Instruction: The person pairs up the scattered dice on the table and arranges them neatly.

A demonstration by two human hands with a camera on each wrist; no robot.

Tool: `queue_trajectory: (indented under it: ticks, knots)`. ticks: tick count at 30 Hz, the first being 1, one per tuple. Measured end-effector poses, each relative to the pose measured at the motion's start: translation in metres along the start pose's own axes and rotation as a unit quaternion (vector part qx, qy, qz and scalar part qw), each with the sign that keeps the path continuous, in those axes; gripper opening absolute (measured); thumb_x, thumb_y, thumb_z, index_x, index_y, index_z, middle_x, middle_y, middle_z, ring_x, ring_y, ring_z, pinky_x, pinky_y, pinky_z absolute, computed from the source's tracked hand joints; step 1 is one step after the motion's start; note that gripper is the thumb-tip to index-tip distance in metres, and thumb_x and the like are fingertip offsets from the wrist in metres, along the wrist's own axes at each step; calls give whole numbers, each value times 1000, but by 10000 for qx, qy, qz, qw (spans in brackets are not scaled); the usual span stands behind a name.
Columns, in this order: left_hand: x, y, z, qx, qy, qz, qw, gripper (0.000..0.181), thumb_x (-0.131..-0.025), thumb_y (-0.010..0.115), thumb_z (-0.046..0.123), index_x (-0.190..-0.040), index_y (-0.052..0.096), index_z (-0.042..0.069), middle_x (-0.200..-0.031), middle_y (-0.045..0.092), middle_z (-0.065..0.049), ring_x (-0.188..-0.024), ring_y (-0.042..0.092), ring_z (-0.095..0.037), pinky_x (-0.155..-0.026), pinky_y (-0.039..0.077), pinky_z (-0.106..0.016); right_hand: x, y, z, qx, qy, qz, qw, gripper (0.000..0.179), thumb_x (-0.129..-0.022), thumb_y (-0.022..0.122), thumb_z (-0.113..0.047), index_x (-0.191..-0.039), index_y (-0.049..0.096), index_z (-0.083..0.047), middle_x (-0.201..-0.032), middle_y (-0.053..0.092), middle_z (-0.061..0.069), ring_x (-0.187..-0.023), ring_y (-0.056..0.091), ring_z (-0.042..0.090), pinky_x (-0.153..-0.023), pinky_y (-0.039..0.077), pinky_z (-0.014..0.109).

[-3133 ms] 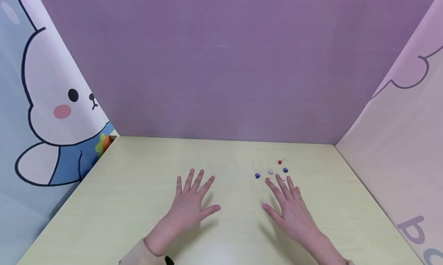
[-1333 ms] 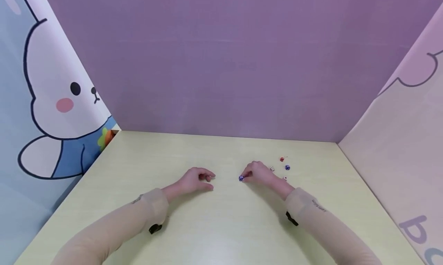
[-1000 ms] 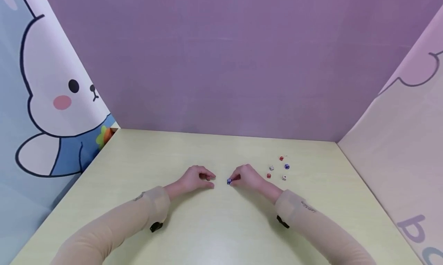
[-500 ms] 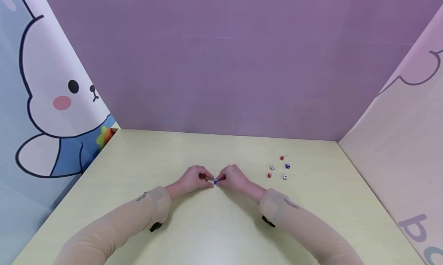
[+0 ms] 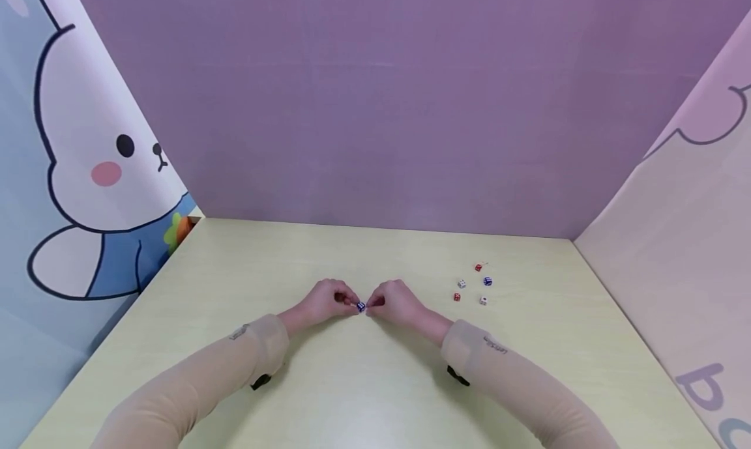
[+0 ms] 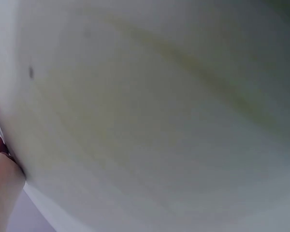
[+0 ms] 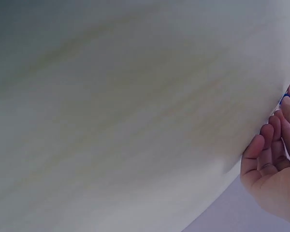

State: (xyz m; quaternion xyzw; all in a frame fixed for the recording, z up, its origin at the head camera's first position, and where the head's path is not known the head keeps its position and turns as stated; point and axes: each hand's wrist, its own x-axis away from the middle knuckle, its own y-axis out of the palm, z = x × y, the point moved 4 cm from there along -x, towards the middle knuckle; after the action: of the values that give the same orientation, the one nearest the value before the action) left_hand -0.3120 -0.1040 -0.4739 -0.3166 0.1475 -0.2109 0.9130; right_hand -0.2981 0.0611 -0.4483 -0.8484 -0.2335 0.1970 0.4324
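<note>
A small blue die with white pips [image 5: 360, 307] sits between the two hands, close over the table. My left hand [image 5: 325, 300] pinches it from the left with thumb and forefinger. Curled towards the die's right side is my right hand [image 5: 396, 300], fingertips right at it; I cannot tell whether they still grip it. The right wrist view has a bit of the blue die [image 7: 286, 98] beside a thumb, with the other fingers of the right hand [image 7: 270, 169] bent below. Only part of the left hand [image 6: 2, 179] enters the left wrist view, with no die showing.
Several other dice lie right of the hands: a red one [image 5: 457, 297], a white one [image 5: 461, 284], another white one [image 5: 484, 300], a blue one [image 5: 487, 281] and a far red one [image 5: 478, 267]. A purple panel [image 5: 375, 110] rises behind the pale table [image 5: 375, 384].
My right hand picked up the blue die from the group and carried it left to my left hand. The left fingers closed on it, and the die has turned and shifted slightly left.
</note>
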Motion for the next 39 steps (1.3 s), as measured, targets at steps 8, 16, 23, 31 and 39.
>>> queue_trajectory:
  ticks: [8, 16, 23, 31, 39]
  knots:
    - [0, 0, 0, 66, -52, -118, 9999, 14, -75, 80, 15, -88, 75, 14, -75, 62, 4, -74, 52, -11, -70, 42, -23, 0, -1, -3, -32, -395, -49, 9992, 10, -78, 75, -7, -88, 75, -5, -80, 70, 3, -72, 59, 10, -67, 47, 19]
    - [0, -3, 0, -89, -177, -42, 9998, 15, -72, 83, 17, -83, 74, 13, -75, 62, 5, -71, 51, -10, -65, 42, -20, 14, -14, 3, -122, -262, -244, 9993, 18, -81, 73, -7, -98, 73, -5, -85, 68, 2, -76, 60, 10, -69, 49, 19]
    - [3, -4, 0, 99, -510, -190, 9985, 17, -72, 82, 17, -86, 74, 12, -76, 61, 3, -72, 50, -11, -64, 41, -19, 50, -58, 35, -339, -40, -32, 9994, 21, -81, 71, -5, -102, 70, -3, -91, 69, 5, -77, 60, 13, -65, 50, 20]
    - [3, -4, 4, 161, -423, -361, 9983, 16, -74, 81, 15, -87, 74, 10, -77, 60, 1, -74, 50, -13, -64, 42, -20, 97, -123, 109, 406, 339, 758, 9957, 21, -80, 72, -3, -101, 70, -1, -88, 68, 7, -77, 60, 17, -65, 49, 23]
    - [2, -4, 0, 74, -511, -332, 9981, 15, -74, 81, 17, -87, 74, 13, -78, 60, 3, -74, 50, -13, -65, 42, -21, 112, -151, 163, 755, 1232, 1035, 9841, 23, -83, 68, -4, -106, 68, 0, -95, 68, 13, -80, 59, 22, -71, 47, 34]
